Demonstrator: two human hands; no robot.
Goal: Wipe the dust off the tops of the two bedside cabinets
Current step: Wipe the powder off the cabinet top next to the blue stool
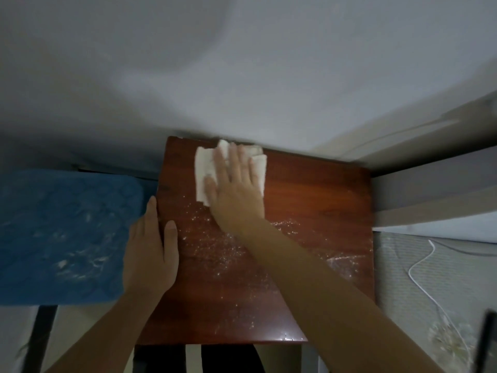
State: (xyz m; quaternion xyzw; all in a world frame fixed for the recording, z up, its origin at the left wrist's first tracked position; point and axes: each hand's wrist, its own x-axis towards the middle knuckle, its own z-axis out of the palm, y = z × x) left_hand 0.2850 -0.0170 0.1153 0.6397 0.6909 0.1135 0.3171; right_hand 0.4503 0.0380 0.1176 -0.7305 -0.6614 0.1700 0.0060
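Pressing flat, right hand [236,184] lies palm down with fingers spread on a white folded cloth [207,168], arm reaching diagonally from lower right across the cabinet top [317,189]. Left hand [152,251] is open, nothing held, palm resting on the left edge of the top, thumb on the wood, fingers over the side. Cloth is soft, rumpled, roughly rectangular, at the far edge of the top near the wall [242,76], mostly under the right palm and fingers. Top is square, glossy reddish-brown wood grain, speckled with white dust [215,254] between and below the hands. Blue textured cushion [61,238] sits just left of the cabinet. Pale patterned surface with a thin white cord [419,267] lies to the right.
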